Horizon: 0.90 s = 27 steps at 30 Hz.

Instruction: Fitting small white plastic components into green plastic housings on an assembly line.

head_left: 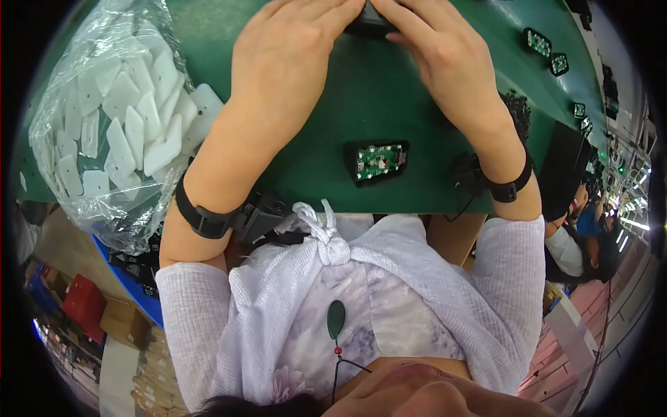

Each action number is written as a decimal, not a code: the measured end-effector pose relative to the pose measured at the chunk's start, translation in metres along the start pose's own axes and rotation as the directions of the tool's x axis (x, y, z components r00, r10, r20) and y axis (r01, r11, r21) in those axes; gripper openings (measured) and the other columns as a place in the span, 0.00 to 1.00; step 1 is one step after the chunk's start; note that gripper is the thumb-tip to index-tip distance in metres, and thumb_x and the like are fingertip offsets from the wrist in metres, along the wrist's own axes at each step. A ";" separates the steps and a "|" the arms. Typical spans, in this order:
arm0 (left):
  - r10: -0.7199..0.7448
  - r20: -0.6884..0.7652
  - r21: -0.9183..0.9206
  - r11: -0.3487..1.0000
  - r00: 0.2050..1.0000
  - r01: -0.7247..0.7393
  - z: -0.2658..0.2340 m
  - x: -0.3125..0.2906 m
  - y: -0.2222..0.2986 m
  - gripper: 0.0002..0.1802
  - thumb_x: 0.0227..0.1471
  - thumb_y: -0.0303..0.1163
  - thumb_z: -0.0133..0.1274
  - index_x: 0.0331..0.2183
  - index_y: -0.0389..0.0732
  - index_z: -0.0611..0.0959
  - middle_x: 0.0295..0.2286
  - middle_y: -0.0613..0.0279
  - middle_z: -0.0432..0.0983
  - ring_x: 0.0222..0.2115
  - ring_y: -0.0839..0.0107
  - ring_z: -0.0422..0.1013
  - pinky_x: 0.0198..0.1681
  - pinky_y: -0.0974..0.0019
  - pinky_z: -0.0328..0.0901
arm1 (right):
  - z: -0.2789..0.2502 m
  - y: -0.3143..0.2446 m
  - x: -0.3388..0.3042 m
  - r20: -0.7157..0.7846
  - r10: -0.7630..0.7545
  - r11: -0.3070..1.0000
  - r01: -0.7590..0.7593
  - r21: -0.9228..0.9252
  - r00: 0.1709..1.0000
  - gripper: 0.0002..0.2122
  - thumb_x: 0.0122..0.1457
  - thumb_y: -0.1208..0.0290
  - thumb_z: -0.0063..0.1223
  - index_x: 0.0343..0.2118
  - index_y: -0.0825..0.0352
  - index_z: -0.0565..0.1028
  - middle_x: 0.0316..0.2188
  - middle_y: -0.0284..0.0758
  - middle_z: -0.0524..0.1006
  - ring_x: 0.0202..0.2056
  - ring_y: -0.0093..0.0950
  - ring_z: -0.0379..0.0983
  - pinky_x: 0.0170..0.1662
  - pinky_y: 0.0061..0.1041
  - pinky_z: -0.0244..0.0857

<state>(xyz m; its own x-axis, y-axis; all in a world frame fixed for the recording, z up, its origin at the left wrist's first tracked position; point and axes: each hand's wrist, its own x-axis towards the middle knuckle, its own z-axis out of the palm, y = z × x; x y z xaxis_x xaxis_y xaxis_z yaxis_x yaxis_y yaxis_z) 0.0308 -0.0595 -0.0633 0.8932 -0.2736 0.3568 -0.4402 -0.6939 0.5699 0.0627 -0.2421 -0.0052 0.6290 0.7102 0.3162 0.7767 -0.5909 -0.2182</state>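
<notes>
At the far side of the green table, my left hand (292, 35) and my right hand (445, 48) come together around a black plastic piece (369, 26). Fingers of both hands close on it from either side, though the upper picture edge cuts off the fingertips and much of the piece. Nearer to me, between my forearms, lies a black casing (358, 179) with a green circuit board (379, 161) set inside it. Neither hand touches that casing.
Left of my left arm, a clear plastic bag (69, 139) spreads over the table (313, 167), full of white plastic plates (121, 97). Below it sits a blue tray (156, 313) of black parts. On the right are a black box (564, 170) and several small circuit boards (537, 43).
</notes>
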 end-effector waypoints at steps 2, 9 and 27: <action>0.340 -0.614 0.017 0.908 0.713 -0.418 0.043 0.010 -0.016 0.23 0.45 0.25 0.46 0.47 0.34 0.75 0.47 0.52 0.73 0.48 0.58 0.69 0.49 0.62 0.64 | 0.046 0.030 -0.010 -0.467 -0.244 0.958 0.286 0.020 0.850 0.18 0.47 0.80 0.53 0.45 0.70 0.73 0.37 0.39 0.73 0.38 0.35 0.71 0.40 0.29 0.68; 0.127 -0.194 0.297 0.953 0.973 -0.066 0.007 0.007 0.014 0.20 0.47 0.19 0.49 0.45 0.37 0.78 0.41 0.56 0.77 0.42 0.56 0.73 0.46 0.63 0.68 | 0.011 0.038 -0.001 -0.108 0.088 0.858 -0.020 0.514 0.990 0.20 0.50 0.81 0.56 0.48 0.68 0.70 0.38 0.40 0.74 0.39 0.33 0.72 0.42 0.27 0.68; -0.416 0.310 -0.907 0.140 0.855 0.397 0.000 0.009 0.010 0.22 0.58 0.33 0.50 0.49 0.26 0.73 0.36 0.54 0.78 0.34 0.72 0.76 0.42 0.72 0.68 | 0.004 0.014 0.017 0.089 0.446 0.512 -0.336 0.790 0.890 0.18 0.56 0.72 0.58 0.50 0.67 0.70 0.41 0.34 0.75 0.44 0.22 0.70 0.50 0.22 0.64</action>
<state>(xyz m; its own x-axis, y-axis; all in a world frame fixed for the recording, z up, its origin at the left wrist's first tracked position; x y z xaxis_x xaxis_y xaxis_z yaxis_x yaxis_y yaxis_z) 0.0347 -0.0693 -0.0544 0.9751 -0.1513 -0.1618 0.2100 0.3984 0.8929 0.0842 -0.2364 -0.0062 0.9096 0.4028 0.1018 0.2117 -0.2387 -0.9477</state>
